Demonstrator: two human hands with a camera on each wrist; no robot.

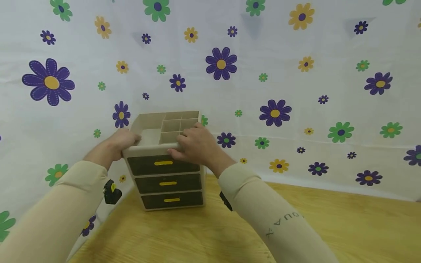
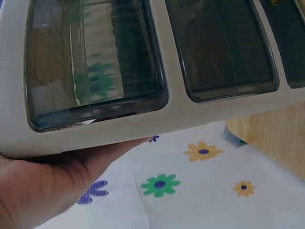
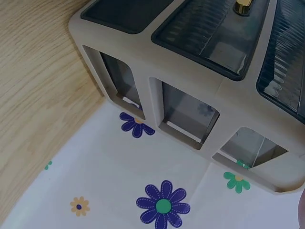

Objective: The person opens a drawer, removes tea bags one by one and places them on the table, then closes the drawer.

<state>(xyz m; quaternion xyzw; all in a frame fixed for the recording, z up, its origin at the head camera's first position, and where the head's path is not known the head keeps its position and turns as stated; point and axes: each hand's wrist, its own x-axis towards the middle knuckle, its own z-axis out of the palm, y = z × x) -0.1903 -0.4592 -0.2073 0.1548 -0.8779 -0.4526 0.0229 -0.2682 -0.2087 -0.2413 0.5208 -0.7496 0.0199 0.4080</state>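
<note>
A beige desktop drawer organizer stands on the table in the head view, with three dark see-through drawers and small yellow handles. My left hand grips its top rim at the left side, fingertips inside the open top tray. Along the right side, my right hand holds the same rim, thumb on the front edge. In the left wrist view the left hand lies against the organizer's side. The right wrist view shows the organizer with side cutouts; only a sliver of the right hand shows at the edge.
Dividers split the top tray into several compartments. A white flower-print cloth hangs close behind the organizer and along its left. The wood-grain table extends to the right and in front.
</note>
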